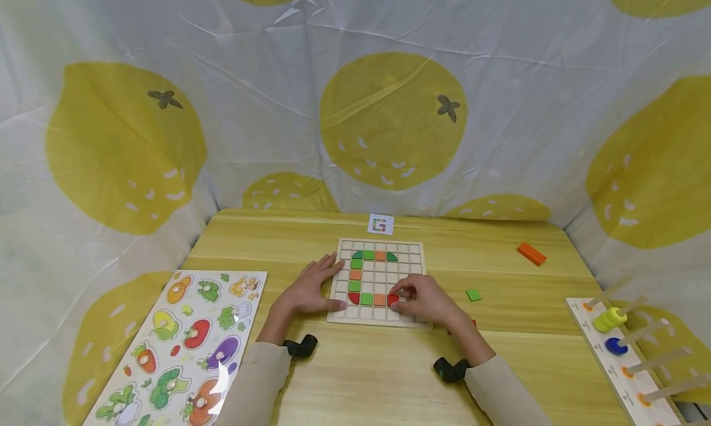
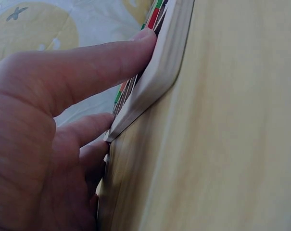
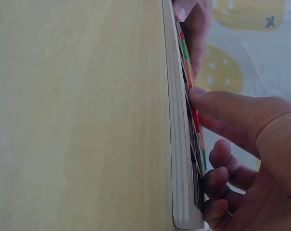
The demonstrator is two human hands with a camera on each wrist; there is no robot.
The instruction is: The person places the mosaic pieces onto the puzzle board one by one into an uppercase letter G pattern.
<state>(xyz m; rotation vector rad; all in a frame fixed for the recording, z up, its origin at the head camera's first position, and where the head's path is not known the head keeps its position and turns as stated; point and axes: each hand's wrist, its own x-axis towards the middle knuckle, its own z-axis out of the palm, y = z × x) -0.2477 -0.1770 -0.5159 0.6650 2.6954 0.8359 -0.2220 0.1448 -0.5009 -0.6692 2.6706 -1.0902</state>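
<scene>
A wooden grid board [image 1: 373, 315] lies on the table, with green, orange and red tiles set in a C-like outline. My left hand [image 1: 312, 288] rests along the board's left side. Its fingers are stretched out, and in the left wrist view the thumb [image 2: 107, 62] lies over the board's rim. At the lower right end of the tile row, my right hand [image 1: 426, 299] pinches a red tile [image 1: 392, 300] between thumb and index finger. In the right wrist view that red tile [image 3: 196, 121] sits at the board's surface, the other fingers curled beside the rim.
Behind the board lies a pattern card [image 1: 380, 224]. To the right are a loose green tile [image 1: 473, 295] and an orange block [image 1: 531, 254]. A vegetable puzzle [image 1: 183, 346] lies left; a peg stand [image 1: 602, 352] with rings stands right. A red piece is partly hidden under the right wrist.
</scene>
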